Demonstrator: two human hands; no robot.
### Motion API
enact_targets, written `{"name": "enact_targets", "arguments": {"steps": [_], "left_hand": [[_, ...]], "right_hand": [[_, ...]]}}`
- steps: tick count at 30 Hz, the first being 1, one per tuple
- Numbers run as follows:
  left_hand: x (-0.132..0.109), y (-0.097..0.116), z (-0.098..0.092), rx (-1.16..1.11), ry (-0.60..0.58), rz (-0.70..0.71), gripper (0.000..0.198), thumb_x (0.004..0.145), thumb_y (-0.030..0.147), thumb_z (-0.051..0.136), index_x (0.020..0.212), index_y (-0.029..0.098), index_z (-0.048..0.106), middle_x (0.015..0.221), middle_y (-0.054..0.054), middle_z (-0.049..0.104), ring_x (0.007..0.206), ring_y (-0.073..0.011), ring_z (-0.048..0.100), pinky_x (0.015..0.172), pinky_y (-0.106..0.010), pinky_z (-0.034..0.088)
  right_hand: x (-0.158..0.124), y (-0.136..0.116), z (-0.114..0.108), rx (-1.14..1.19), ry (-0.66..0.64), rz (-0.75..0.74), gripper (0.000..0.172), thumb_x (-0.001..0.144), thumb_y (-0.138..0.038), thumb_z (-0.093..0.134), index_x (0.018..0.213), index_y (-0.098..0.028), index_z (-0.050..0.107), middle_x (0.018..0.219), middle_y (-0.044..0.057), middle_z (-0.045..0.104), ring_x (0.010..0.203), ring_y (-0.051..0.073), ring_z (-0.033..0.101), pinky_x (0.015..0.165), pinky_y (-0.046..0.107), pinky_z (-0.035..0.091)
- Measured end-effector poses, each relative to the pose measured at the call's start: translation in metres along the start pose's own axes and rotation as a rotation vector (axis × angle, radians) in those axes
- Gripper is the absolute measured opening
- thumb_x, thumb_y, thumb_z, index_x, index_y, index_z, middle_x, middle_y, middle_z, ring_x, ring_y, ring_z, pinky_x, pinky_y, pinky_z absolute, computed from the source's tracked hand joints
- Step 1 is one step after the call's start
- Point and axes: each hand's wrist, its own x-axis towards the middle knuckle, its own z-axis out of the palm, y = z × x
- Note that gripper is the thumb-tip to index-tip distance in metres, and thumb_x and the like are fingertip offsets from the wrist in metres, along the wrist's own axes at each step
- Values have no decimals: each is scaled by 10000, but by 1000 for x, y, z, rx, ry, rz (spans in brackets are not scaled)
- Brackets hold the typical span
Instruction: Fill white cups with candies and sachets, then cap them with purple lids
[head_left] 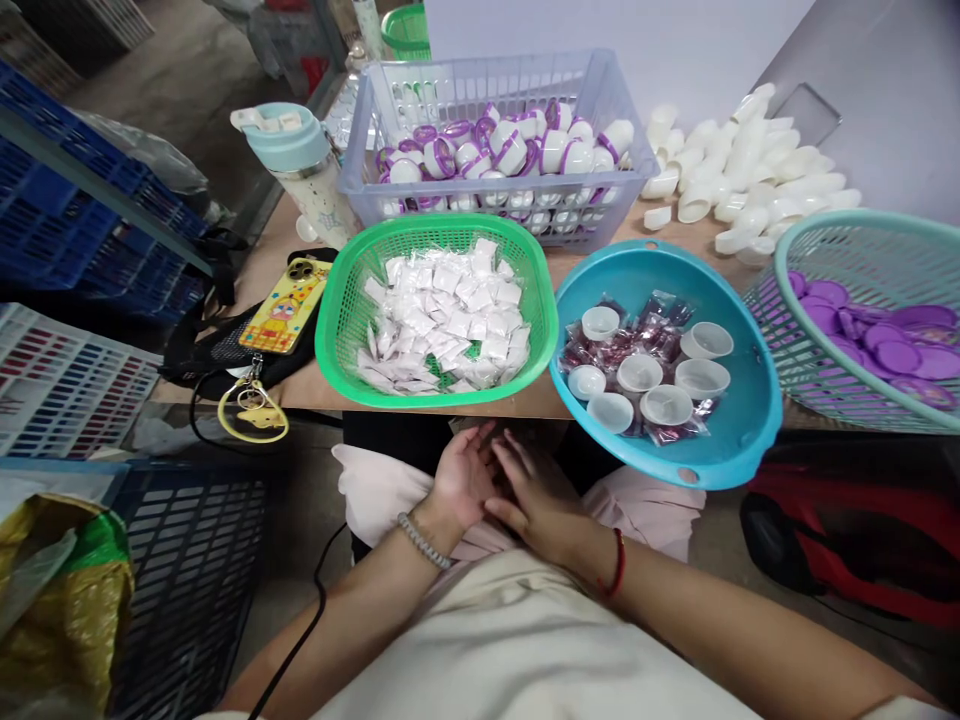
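My left hand (pixel 463 478) rests over my lap, palm turned up, fingers loosely stretched and nothing visible in it. Beside it my right hand (pixel 538 497) lies palm down with its fingers spread, its fingertips close to the left hand. Just beyond both hands is the table's front edge, where a green basket (pixel 325 345) holds many small white packets (pixel 450 320). To its right a blue basin (pixel 765 400) overhangs the edge, with several translucent cups (pixel 666 405) on dark red packets (pixel 592 350).
Behind stands a lilac crate (pixel 495 190) of white-and-purple capped containers (pixel 510 150). White cups (pixel 742 170) are heaped at the back right, near a pale green basket (pixel 825 385) of purple lids (pixel 896 355). A tumbler (pixel 289 150) and yellow phone (pixel 285 310) are at left.
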Motion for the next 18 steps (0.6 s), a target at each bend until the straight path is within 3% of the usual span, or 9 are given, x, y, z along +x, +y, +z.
{"name": "enact_targets", "arguments": {"steps": [2,3,7,9,11,13,16,18], "left_hand": [[-3,-3,2,-24,7,-8,268,1012,366,490,1060,216,706,1018,-71,748,925,-246,714,941,-396,534],[-7,-3,3,-29,-3,-22,306,1024,391,473,1088,205,707,1045,-84,751,952,-256,717,957,-404,529],[-31,2,9,-16,-56,-77,453,1053,501,417,1310,228,672,1171,-93,748,1045,-261,715,991,-411,494],[-44,8,9,1,-61,-85,439,1055,474,437,1371,258,652,1194,-86,744,1035,-248,709,989,-421,484],[-53,12,7,12,-55,-68,411,1056,427,457,1379,268,654,1260,-81,737,1044,-239,700,981,-429,485],[-59,15,6,14,-43,-41,391,1060,395,464,1368,260,663,1350,-78,721,1092,-235,692,969,-419,492],[-71,17,8,15,-63,-45,417,1074,405,441,1367,222,676,1405,-99,710,1143,-250,695,960,-419,514],[-84,19,14,24,-147,-60,465,1086,434,412,1401,210,670,1439,-105,705,1185,-261,697,986,-432,524]], "right_hand": [[0,0,3,23,-19,-254,941,1030,-627,582,1722,-89,240,1782,209,171,1682,345,150,1364,581,176],[0,1,4,13,-31,-303,971,1011,-649,603,1727,-110,230,1785,195,167,1683,349,137,1365,599,149],[-6,20,4,-53,-6,-37,1031,935,-636,730,1719,-141,279,1780,202,165,1668,438,101,1324,712,154],[-17,32,-4,-6,29,-50,930,974,-550,716,1716,-172,302,1789,181,163,1672,416,90,1324,687,204],[-34,39,-19,93,51,-189,783,1033,-453,653,1709,-217,335,1791,146,209,1678,348,141,1336,605,249],[-54,36,-44,262,38,-375,724,1054,-428,629,1702,-258,355,1762,124,328,1653,292,273,1335,517,293],[-84,18,-91,612,-62,-641,743,1050,-562,599,1704,-322,342,1700,83,466,1549,258,485,1275,406,409],[-101,1,-117,706,-117,-740,767,1042,-690,490,1714,-380,291,1661,32,528,1483,258,565,1227,386,472]]}}
